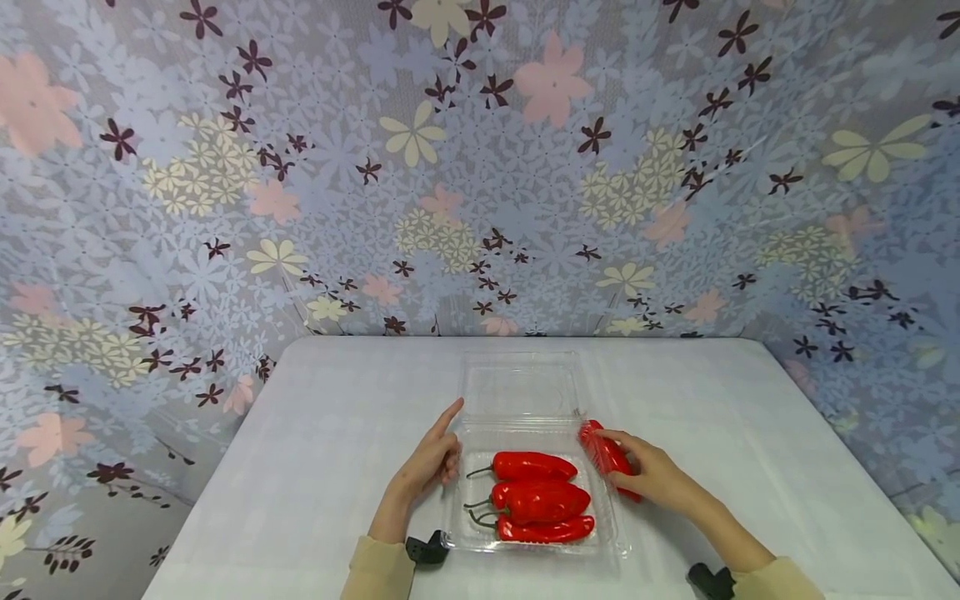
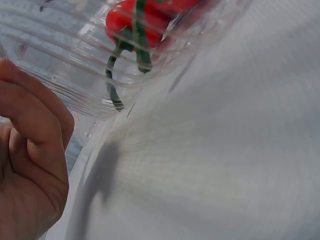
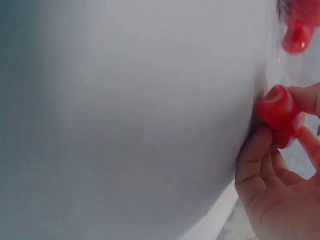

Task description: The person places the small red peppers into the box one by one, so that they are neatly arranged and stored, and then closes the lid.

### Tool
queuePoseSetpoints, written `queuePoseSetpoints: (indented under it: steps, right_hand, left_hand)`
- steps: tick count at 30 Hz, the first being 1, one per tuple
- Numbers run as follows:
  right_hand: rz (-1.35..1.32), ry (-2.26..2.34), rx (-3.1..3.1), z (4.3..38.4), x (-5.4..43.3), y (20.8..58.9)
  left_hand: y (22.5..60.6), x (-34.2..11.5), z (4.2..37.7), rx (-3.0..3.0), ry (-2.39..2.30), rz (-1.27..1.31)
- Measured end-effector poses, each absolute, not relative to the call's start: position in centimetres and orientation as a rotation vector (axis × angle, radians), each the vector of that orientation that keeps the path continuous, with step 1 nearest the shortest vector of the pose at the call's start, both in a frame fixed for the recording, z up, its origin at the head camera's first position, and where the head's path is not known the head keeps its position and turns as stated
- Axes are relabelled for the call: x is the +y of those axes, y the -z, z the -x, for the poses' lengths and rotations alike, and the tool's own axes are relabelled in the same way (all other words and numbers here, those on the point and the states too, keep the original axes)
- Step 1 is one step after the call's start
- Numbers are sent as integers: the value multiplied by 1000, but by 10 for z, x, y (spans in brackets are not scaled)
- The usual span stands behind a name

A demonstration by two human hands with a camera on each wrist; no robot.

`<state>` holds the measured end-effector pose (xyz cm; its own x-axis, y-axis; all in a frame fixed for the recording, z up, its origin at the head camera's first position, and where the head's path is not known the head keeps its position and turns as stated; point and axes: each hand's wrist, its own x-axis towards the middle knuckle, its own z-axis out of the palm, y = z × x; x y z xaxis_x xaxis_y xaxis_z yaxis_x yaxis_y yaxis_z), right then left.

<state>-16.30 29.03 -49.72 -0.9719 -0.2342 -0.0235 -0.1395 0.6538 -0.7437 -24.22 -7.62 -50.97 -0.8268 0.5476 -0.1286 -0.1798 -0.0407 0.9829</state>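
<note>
Place: indoor room, exact kind is not clear
Flowered wall covering (image 1: 337, 204): stands behind white table's (image 1: 300, 467) far edge

floral wall (image 1: 480, 192) in blue-grey, pink, cream and maroon, white-covered table (image 1: 315, 417) before it, soft light

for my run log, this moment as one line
right hand: grips long red pepper | left hand: beside clear clamshell | clamshell: lid open, red peppers inside

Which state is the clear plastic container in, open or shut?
Open: its lid lies folded back behind the tray, and red peppers sit uncovered inside.
</note>
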Motion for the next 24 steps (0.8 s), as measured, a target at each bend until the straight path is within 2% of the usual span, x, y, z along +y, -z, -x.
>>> queuePoseSetpoints:
  steps: [6, 14, 19, 24]
  right_hand:
    - [136, 1258, 2794, 166, 306, 488]
    - [147, 1367, 2911, 175, 319, 458]
    - [272, 1479, 2873, 180, 308, 440]
    - [529, 1534, 2702, 181, 283, 425]
  left_hand:
    - [512, -75, 243, 1756, -1926, -383]
    - [512, -77, 244, 1722, -1925, -408]
    - [513, -76, 243, 1750, -1920, -377]
    - [512, -75, 243, 1772, -1928, -391]
